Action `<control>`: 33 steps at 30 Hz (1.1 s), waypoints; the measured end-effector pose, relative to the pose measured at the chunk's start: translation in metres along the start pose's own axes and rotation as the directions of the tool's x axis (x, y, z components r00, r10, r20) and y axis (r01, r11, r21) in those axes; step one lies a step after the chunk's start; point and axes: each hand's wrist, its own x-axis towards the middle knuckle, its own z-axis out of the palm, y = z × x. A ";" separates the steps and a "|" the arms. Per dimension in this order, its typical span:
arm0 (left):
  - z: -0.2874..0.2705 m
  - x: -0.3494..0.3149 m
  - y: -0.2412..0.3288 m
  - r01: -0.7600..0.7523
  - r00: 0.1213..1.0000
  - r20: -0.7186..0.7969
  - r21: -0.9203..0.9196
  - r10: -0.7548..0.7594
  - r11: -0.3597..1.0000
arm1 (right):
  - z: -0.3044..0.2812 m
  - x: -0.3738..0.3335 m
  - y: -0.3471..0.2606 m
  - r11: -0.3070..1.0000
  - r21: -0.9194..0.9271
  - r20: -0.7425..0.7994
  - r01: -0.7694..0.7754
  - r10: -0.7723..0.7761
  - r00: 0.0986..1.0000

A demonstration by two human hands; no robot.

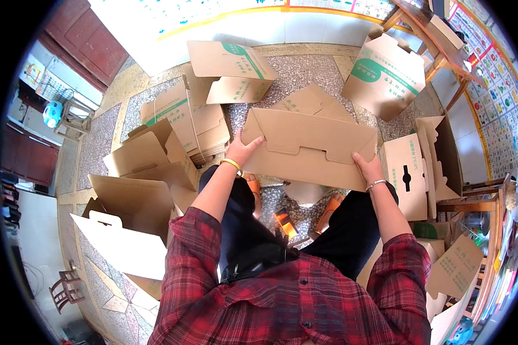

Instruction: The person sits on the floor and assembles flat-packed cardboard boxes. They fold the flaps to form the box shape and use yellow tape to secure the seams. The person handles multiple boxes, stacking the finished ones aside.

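Observation:
A brown cardboard box panel [313, 129], with a cut slot and flap along its middle, is held up in front of my knees. My left hand [245, 152] grips its left edge, thumb lying on the near face. On the opposite edge, my right hand [369, 171] is closed in the same way, thumb on the face. The fingers behind the panel are hidden. Beyond it, a brown cardboard piece with pointed flaps [315, 102] shows partly. Between my feet lies an orange and black object [285, 224] whose kind I cannot make out.
Opened cardboard boxes [135, 201] stand at my left, near a strapped stack of flat cartons [172, 115]. Other boxes [385, 75] sit at the far right beside a wooden bench [429, 34]. A cardboard box with a black handle hole [406, 172] is close to my right knee.

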 end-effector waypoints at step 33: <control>-0.015 -0.005 -0.018 -0.030 0.979 -0.203 -0.033 0.023 0.999 | 0.012 -0.025 -0.021 0.997 -0.062 0.084 -0.051 0.056 0.995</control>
